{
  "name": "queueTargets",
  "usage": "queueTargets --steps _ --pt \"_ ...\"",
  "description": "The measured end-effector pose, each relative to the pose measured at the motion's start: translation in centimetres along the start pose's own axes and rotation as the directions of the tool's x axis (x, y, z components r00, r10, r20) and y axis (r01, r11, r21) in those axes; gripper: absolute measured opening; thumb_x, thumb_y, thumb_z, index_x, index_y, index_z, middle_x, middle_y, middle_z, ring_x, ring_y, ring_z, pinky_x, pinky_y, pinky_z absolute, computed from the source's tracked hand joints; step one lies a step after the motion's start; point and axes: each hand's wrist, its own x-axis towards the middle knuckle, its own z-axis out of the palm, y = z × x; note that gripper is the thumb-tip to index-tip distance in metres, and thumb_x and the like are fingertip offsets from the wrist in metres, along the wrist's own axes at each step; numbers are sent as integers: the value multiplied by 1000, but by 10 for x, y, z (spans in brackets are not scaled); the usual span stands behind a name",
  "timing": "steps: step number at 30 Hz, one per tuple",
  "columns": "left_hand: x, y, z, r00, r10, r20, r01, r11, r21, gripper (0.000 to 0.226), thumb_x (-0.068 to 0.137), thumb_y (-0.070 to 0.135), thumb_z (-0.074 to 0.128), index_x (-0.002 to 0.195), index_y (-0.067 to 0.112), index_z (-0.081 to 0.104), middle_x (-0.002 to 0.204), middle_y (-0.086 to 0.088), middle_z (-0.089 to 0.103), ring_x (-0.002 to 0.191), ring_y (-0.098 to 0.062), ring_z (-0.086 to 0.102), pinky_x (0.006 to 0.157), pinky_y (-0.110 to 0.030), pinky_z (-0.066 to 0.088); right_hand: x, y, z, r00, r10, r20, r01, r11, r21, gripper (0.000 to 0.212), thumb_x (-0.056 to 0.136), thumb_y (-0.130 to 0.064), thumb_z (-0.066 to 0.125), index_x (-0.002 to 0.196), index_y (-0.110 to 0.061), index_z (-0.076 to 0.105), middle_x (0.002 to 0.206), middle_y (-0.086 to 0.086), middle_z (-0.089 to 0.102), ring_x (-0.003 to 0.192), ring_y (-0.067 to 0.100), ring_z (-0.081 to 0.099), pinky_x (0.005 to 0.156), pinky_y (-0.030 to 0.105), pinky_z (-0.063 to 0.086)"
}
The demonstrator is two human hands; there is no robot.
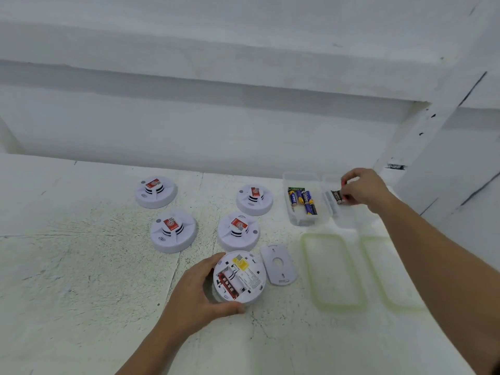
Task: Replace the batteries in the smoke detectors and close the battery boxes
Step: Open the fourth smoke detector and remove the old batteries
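Note:
An upturned white smoke detector (243, 277) lies near the table's front, and my left hand (194, 290) grips its left side. Its battery bay is uncovered, with one red battery (228, 286) in the left slot and the slot beside it bare. The detached white cover plate (278, 265) lies just right of the detector. My right hand (365, 189) reaches into the right clear box (341, 215) and pinches a small red battery (344, 183), mostly hidden by the fingers. A dark battery (336, 197) lies in that box. The left clear box (297, 217) holds several blue batteries (305, 200).
Four more white smoke detectors stand face up with red stickers: two at the back (155, 192) (254, 200) and two nearer (173, 231) (238, 231). Two green-rimmed clear lids (308, 255) (368, 255) lie flat at the right, in front of the boxes. A white wall rises behind the table.

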Motion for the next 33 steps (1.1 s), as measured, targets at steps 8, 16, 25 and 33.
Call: queueTargets --steps 8,16,25,33 --pt "1 -1 2 1000 -24 -11 24 1000 15 87 40 38 95 105 71 48 109 40 57 100 11 56 77 -3 44 19 19 18 986 161 40 -132 908 -397 28 76 7 63 59 -7 46 58 13 56 50 24 55 43 22 50" --pt "2 -7 4 996 -81 -26 81 996 24 82 39 43 95 110 49 53 109 36 59 100 9 57 77 -4 45 17 15 26 989 145 12 -124 884 -451 39 66 9 56 50 -15 30 25 -2 29 35 18 33 25 8 19" --pt "2 -11 3 995 -102 -17 102 994 44 84 38 52 91 112 52 50 112 38 56 102 10 55 77 -9 45 28 26 14 992 109 -68 -124 949 -288 18 80 6 51 65 -4 48 61 17 59 39 24 61 34 19 41" --pt "2 -13 2 998 -70 3 69 997 34 84 40 43 94 111 53 49 110 40 56 102 10 55 77 -6 45 -27 -15 17 952 -268 -145 267 963 -30 14 82 -10 57 72 -18 62 74 3 66 72 26 66 67 34 52"
